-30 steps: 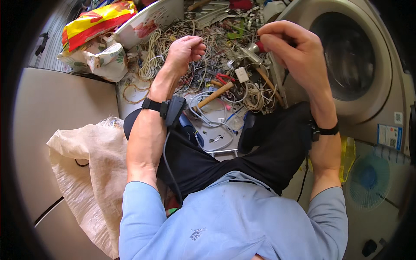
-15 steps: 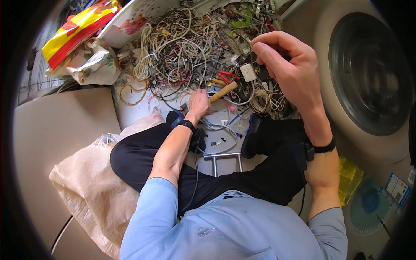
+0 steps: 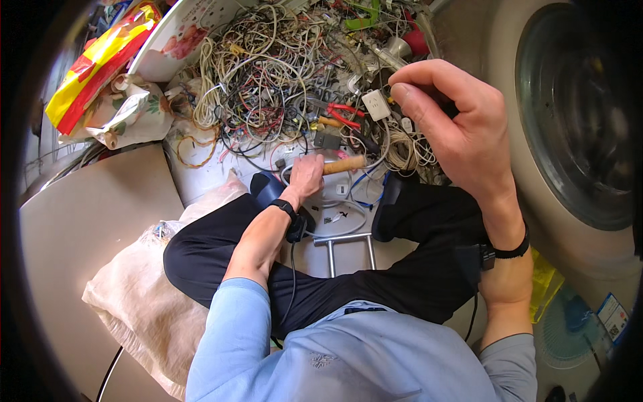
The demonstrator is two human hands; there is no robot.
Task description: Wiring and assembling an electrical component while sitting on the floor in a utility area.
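My left hand [image 3: 307, 175] is low over the near edge of a wire heap [image 3: 268, 74], its fingers closed round a tool with a wooden handle [image 3: 345, 165]. The handle points right; the tool's other end is hidden by the hand. A grey cable [image 3: 365, 216] loops just below. My right hand [image 3: 462, 127] is raised at the right, thumb and forefinger pinched together; what they hold, if anything, cannot be made out. Close to those fingertips is a white socket block [image 3: 376, 105] with a cord. Red-handled pliers [image 3: 345, 114] lie on the heap's near side.
A washing machine's round door [image 3: 576, 120] stands at the right. At the left are a pale sack [image 3: 140, 295], a beige panel [image 3: 100, 221] and a yellow-red bag [image 3: 100, 74]. A small metal frame [image 3: 348, 251] sits between my legs. A coiled beige cord [image 3: 408, 151] lies right of the pliers.
My left hand has drawn back slightly toward me with the wooden-handled tool. The pinched right hand has moved a little lower and to the right. The view has shifted slightly.
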